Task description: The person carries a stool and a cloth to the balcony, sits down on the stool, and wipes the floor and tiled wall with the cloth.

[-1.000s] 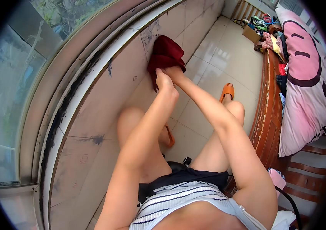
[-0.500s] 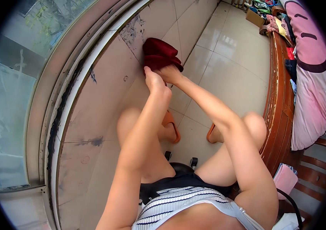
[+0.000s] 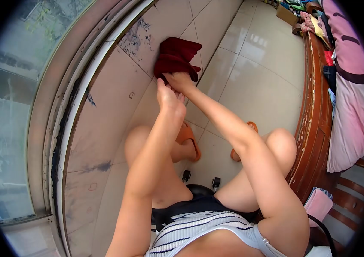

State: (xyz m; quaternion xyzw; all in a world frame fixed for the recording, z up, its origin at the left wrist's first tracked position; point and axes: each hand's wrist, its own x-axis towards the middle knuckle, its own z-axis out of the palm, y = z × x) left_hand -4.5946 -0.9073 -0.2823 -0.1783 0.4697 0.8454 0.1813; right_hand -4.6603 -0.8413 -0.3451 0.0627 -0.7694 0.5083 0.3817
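A dark red piece of soft cloth (image 3: 176,55), bunched and folded, is held out in front of me close to the tiled wall. My right hand (image 3: 181,81) grips its lower edge, with most of the fingers hidden under the fold. Just below and left of it is my left hand (image 3: 171,98), palm turned up and fingers apart. Its fingertips reach the lower left edge of the cloth; whether they touch it I cannot tell.
A window frame (image 3: 45,128) runs along the left above the stained tiled wall (image 3: 105,115). Orange slippers (image 3: 187,136) are on my feet on the tile floor (image 3: 261,64). To the right stands a wooden bench (image 3: 308,111) with a pink plush cushion (image 3: 351,103) and clothes on it.
The cloth has shifted slightly left and spread into another shape. My left hand has drawn down a little from it and its fingers have opened. The right hand keeps its grip.
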